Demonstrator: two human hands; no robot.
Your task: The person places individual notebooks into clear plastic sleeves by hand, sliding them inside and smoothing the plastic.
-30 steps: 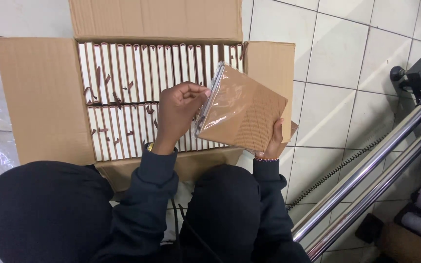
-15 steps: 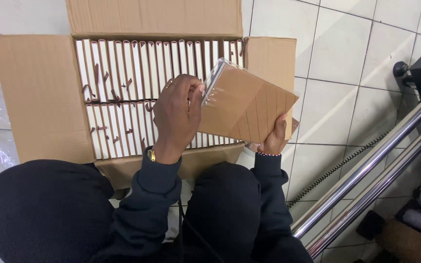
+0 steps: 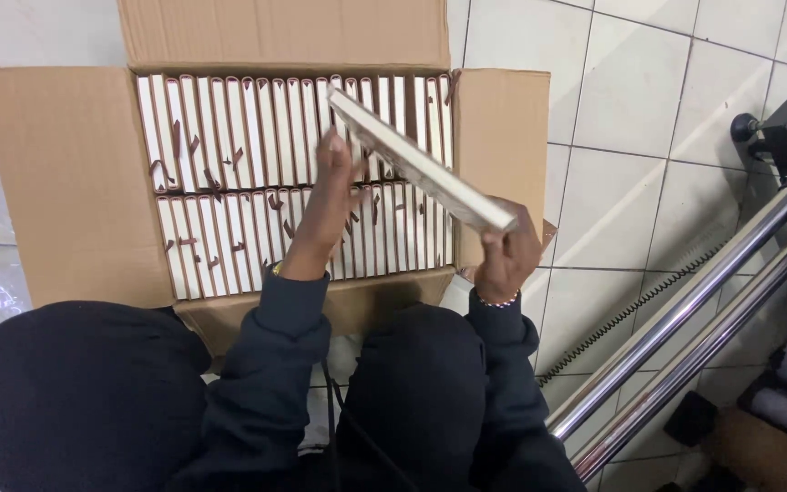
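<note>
Looking down, I see a big cardboard box (image 3: 66, 182) open on the tiled floor (image 3: 649, 118). Its flaps lie flat all around. Two rows of thin notebooks (image 3: 257, 128) stand packed tight inside, cream edges up, with little brown ribbons poking out.

Shiny metal poles (image 3: 685, 328) lean across the floor on the right, well apart from the box.

One more notebook (image 3: 421, 164) is up in the air over the right end of the box, tilted, with its cream edge facing me. My right hand (image 3: 503, 260) is closed on its low corner. My left hand (image 3: 325, 214) reaches up with long fingers touching its top end; I cannot tell how hard it grips.

I think the notebook could slip, since only its two ends are held. If it falls flat it could bend the ribbons or squash the edges below. The rows look very full, so pushing it in crooked could hurt a cover.
</note>
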